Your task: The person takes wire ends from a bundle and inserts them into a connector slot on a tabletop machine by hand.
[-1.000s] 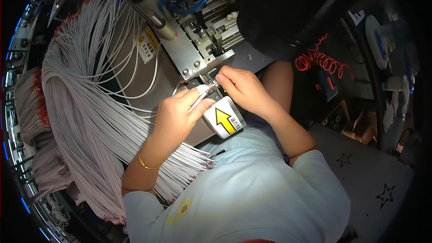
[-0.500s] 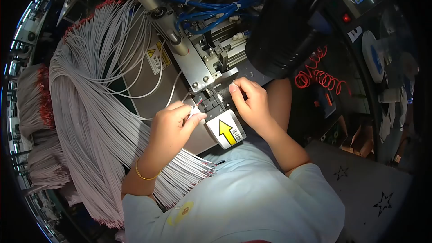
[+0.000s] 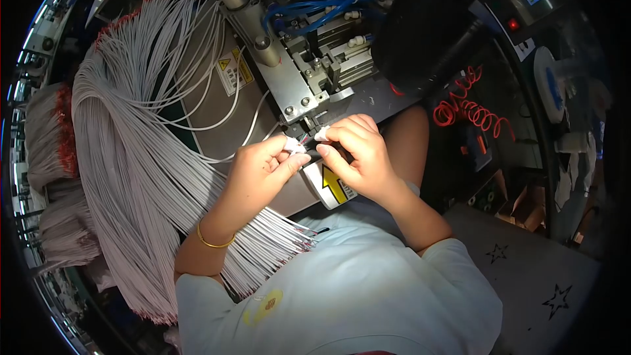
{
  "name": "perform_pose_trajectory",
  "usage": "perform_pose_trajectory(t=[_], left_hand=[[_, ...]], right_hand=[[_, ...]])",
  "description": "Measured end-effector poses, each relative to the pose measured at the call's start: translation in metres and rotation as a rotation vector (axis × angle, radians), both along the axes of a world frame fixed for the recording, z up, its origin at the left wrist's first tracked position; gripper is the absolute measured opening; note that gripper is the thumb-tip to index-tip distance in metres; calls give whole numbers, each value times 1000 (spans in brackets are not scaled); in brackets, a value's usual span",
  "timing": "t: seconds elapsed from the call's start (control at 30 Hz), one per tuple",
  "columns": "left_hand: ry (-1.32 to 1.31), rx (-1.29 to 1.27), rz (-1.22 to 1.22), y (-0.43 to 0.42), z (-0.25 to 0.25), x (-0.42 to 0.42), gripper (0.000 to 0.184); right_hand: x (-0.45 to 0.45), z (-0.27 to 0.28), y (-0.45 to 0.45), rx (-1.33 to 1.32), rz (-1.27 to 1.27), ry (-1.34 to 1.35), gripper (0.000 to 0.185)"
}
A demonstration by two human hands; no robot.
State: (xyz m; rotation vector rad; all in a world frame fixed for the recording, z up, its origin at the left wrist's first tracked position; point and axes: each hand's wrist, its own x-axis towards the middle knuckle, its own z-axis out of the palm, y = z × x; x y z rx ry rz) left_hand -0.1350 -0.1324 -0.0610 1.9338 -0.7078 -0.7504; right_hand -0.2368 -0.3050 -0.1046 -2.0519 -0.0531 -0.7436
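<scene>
My left hand (image 3: 266,167) pinches a white cable end (image 3: 297,146) whose thin coloured wires show at the tip. Close beside it, my right hand (image 3: 355,151) has thumb and fingers drawn together near the wires; white covers sit on its fingertips, and anything between them is too small to make out. Both hands are just in front of the metal press head (image 3: 289,92) of a machine. Below them is a white plate with a yellow arrow (image 3: 335,186), partly covered by my right hand.
A large bundle of grey-white cables (image 3: 125,158) with red ends hangs over the left side. Blue air hoses (image 3: 328,3) run above the machine. A black lamp (image 3: 427,39) stands at the upper right, near a coiled red hose (image 3: 470,108).
My right hand has moved left and down from the machine's side, close to my left hand. My left hand still holds the cable and has shifted slightly. The head view has shifted a little.
</scene>
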Motion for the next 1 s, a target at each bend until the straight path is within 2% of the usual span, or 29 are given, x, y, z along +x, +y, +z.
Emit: perform_pose_trajectory(t=[0.07, 0.13, 0.2, 0.27, 0.33, 0.6, 0.8, 1.0], left_hand=[[-10, 21, -8, 2, -1, 0, 11], [-10, -4, 12, 0, 1, 2, 12], [-18, -78, 42, -2, -2, -2, 14], [28, -60, 47, 0, -7, -7, 14], [45, -65, 89, -1, -9, -5, 14], [13, -32, 58, -1, -11, -3, 14], [44, -68, 80, -2, -11, -1, 15], [10, -65, 54, -2, -13, -3, 16]], right_hand=[[-5, 11, 1, 92, 36, -21, 11], [-20, 46, -13, 162, 229, -145, 24], [-22, 65, -12, 611, 451, -408, 47], [-37, 90, -4, 991, 308, -444, 65], [-31, 96, -12, 1032, 529, -504, 68], [-11, 89, -12, 1038, 565, -461, 69], [-7, 82, -44, 1023, 611, -438, 70], [-38, 78, -114, 988, 633, -418, 71]])
